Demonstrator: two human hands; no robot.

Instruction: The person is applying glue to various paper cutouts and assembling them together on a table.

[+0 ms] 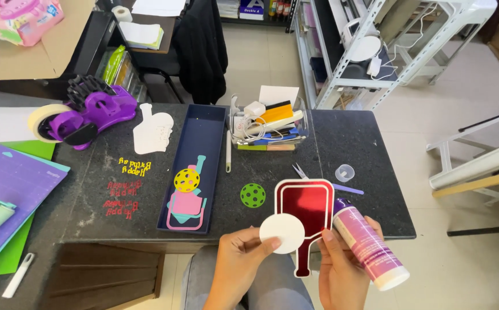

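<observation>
Dark speckled tabletop (341, 143), craft clutter across it. Head view: left hand (239, 261) pinches a white paper disc (282, 233) by its edge, thumb on top, disc overlapping the lower left of a red paddle-shaped cutout with white border (305, 212). Right hand (341, 270) holds the cutout's right edge with the thumb while its fingers wrap a purple-and-white glue bottle (369, 245), tilted, nozzle toward the table. Both held over the lap, at the table's near edge. Just beyond: green perforated disc (253, 195), scissors (301, 170), small clear cup (345, 172). Left: navy tray (203, 123) with a yellow perforated disc (187, 179); purple tape dispenser (91, 112).
</observation>
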